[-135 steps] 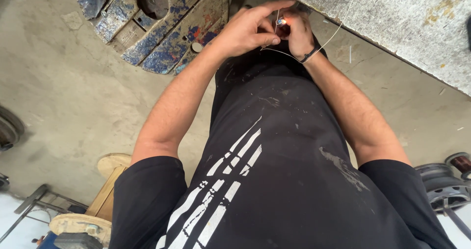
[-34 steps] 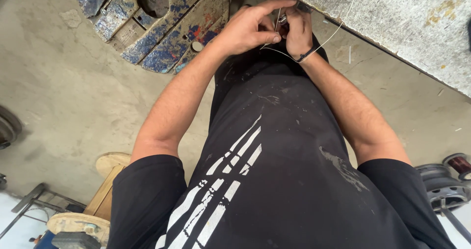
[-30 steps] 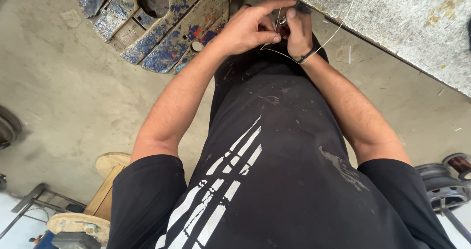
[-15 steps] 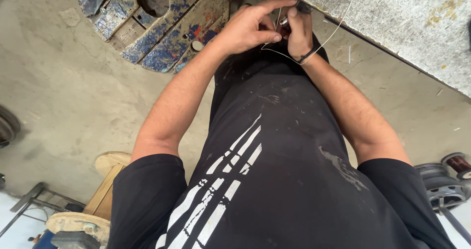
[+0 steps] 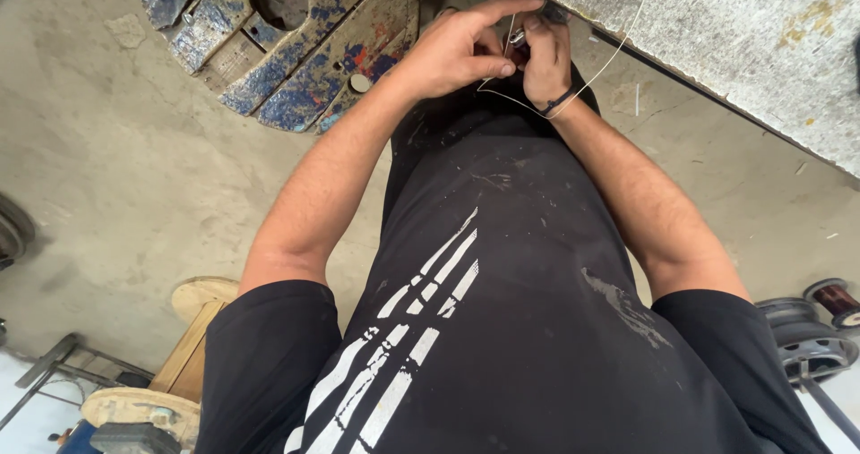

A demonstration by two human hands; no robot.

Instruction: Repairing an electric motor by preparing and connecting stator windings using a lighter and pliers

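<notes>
a: what are the fingers [image 5: 491, 67] doing right now?

b: both sets are pinched together on a small metal piece [image 5: 518, 38] with a thin pale wire [image 5: 627, 26] running through it. the left hand [image 5: 461, 51] has its index finger stretched over the top and its thumb tucked under. the right hand [image 5: 545, 58] is curled tight against it. how firmly each grips, i can't tell.

a: where does the wire go?

b: it loops below the wrists and rises past the edge of the grey slab [image 5: 761, 33], just beside the hands.

a: how to do this well?

b: i'd judge: keep the pinch close to the piece, hold the wire taut without kinking it, and keep the loop clear of the black shirt [image 5: 502, 311]. the blue painted wooden reel [image 5: 287, 33] on the concrete floor [image 5: 107, 167] is well apart.
</notes>
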